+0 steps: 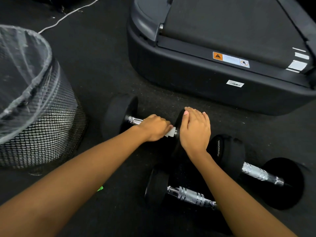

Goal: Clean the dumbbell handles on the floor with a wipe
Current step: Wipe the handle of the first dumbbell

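Three black dumbbells with chrome handles lie on the dark floor. My left hand (pixel 154 128) grips a white wipe (pixel 170 132) wrapped round the chrome handle (pixel 135 120) of the far dumbbell, near its right weight. My right hand (pixel 195 128) rests flat, fingers straight, on top of that right weight (pixel 179 117). The left weight (pixel 119 115) of this dumbbell stands uncovered. A second dumbbell handle (pixel 189 195) lies near me in the middle, partly hidden by my right forearm. A third handle (pixel 261 173) lies to the right.
A wire-mesh bin (pixel 42 120) with a clear liner stands at the left. The base of a treadmill (pixel 205 79) fills the far right. A white cable (pixel 68 14) runs across the floor at the back. A small green scrap (pixel 100 188) shows beside my left forearm.
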`<state>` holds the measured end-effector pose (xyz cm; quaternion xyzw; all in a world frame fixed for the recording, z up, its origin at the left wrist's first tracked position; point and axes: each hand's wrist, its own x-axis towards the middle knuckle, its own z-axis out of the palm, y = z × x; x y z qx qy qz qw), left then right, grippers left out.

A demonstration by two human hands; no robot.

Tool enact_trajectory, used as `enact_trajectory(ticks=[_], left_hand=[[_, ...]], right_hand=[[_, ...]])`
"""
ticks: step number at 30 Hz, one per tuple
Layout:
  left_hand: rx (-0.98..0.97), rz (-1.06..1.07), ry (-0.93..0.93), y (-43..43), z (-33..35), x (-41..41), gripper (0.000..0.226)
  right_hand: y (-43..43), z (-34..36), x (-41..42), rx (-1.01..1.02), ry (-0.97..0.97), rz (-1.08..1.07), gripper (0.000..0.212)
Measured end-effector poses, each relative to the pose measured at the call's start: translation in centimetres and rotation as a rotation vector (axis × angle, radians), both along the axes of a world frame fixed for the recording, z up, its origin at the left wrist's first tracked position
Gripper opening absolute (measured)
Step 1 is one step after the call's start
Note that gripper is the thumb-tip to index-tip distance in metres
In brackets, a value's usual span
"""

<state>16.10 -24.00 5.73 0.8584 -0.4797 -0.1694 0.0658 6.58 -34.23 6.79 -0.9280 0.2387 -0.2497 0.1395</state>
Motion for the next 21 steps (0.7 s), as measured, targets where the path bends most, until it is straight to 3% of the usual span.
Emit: enact_trajectory(ticks=[3, 11, 16, 21], left_hand=[[-0.058, -0.007, 0.09, 1.0, -0.3, 0.3, 0.04], [0.144, 0.075, 0.018, -1.2, 0.7, -0.1, 0.041], [0.004, -0.012, 0.068, -0.3, 0.1, 0.0, 0.039], [0.103, 0.044, 0.046, 0.7, 0.2, 1.1, 0.043]], right_hand=[[0.0, 0.0, 0.0, 0.001, -0.004, 0.0, 0.052], [0.0, 0.0, 0.0, -0.004, -0.003, -0.003, 0.051], [0.0, 0.0, 0.1, 0.006, -0.006, 0.001, 0.051], [0.0, -0.1, 0.0, 0.002, -0.008, 0.0, 0.051]])
